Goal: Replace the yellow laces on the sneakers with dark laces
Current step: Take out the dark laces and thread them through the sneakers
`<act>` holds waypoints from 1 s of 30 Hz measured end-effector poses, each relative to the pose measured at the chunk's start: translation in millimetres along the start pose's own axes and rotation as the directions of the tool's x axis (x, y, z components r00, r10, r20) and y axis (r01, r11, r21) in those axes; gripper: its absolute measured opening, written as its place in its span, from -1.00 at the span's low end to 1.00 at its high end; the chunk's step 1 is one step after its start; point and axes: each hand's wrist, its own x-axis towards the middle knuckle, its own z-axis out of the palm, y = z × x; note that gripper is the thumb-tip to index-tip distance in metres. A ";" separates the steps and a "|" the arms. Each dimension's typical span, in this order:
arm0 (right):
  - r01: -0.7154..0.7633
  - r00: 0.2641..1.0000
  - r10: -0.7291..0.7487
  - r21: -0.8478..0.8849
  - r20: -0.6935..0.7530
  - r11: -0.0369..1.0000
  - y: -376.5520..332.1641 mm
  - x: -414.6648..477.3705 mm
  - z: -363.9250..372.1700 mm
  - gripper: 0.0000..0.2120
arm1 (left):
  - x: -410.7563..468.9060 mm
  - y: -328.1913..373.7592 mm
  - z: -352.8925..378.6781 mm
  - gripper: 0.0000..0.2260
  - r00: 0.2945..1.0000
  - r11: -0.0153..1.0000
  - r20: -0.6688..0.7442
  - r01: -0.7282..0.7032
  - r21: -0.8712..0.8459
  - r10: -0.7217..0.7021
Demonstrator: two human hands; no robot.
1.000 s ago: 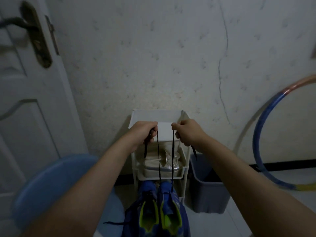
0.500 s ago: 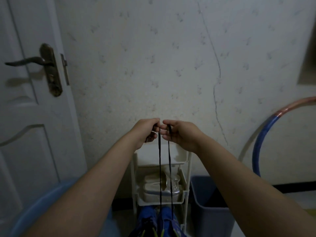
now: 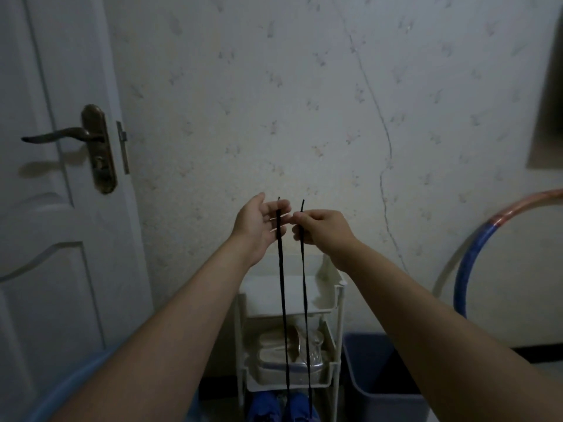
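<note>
A dark lace hangs in two taut strands, left strand [image 3: 281, 284] and right strand [image 3: 304, 284], down to a pair of blue sneakers [image 3: 268, 409] at the bottom edge. My left hand [image 3: 256, 226] is raised with the palm turned toward me. The left strand crosses its fingertips, and the tip pokes out above them. My right hand [image 3: 320, 228] pinches the right strand just below its tip. The two hands are close together, in front of the wall. Only the sneakers' blue tops show, so I cannot see their eyelets or any yellow laces.
A white shelf rack [image 3: 338, 300] holding pale shoes stands behind the sneakers. A grey bin [image 3: 380, 376] is to its right and a blue basin [image 3: 61, 391] at lower left. A hoop [image 3: 469, 263] leans on the wall at right. The white door's handle [image 3: 61, 137] is at left.
Both hands have lifted the lace ends higher and my view has tilted up. The left hand has opened from a fist to a turned-up palm. The sneakers have slid to the bottom edge.
</note>
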 end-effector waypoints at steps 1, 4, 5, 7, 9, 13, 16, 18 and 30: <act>-0.005 1.000 0.004 0.018 0.014 1.000 0.4 0.1 0.4 -0.80 | -0.8 0.0 -0.5 -0.64 1.000 0.999 -0.009 -0.011 0.050 0.012; -0.024 1.000 0.023 0.051 0.020 0.998 8.0 -2.2 2.4 -0.78 | -3.8 -7.8 -7.2 -0.82 0.997 0.957 -0.054 -0.045 0.287 0.063; -0.030 0.999 0.030 0.046 0.015 0.998 13.6 -3.4 2.5 -0.78 | -4.8 -14.1 -11.2 -0.82 0.996 0.924 -0.061 -0.042 0.381 0.070; -0.043 0.999 0.043 -0.003 0.028 0.999 29.3 -7.6 1.1 -0.78 | -7.6 -31.0 -20.2 -0.76 0.996 0.840 -0.073 0.002 0.543 0.044; -0.069 0.995 0.074 -0.069 0.072 0.995 52.0 -14.5 -0.2 -0.77 | -9.7 -53.0 -31.8 -0.71 0.996 0.735 -0.087 0.067 0.675 -0.011; -0.211 0.965 0.244 -0.262 0.098 0.942 114.9 -29.6 0.7 -0.81 | -11.3 -109.0 -63.9 -0.73 0.994 0.570 -0.053 0.101 0.816 -0.100; -0.301 0.923 0.361 -0.329 0.137 0.895 167.0 -42.9 0.7 -0.86 | -8.4 -155.4 -94.1 -0.72 0.981 0.474 -0.014 0.105 0.874 -0.191; -0.333 0.897 0.414 -0.381 0.152 0.862 199.4 -52.6 -0.3 -0.84 | -7.4 -184.8 -114.0 -0.70 0.959 0.394 -0.009 0.124 0.911 -0.282; -0.226 0.724 0.595 -0.694 0.350 0.683 324.4 -69.7 12.0 -0.83 | -3.3 -298.5 -183.4 -0.75 0.797 -0.051 -0.019 -0.014 0.999 -0.604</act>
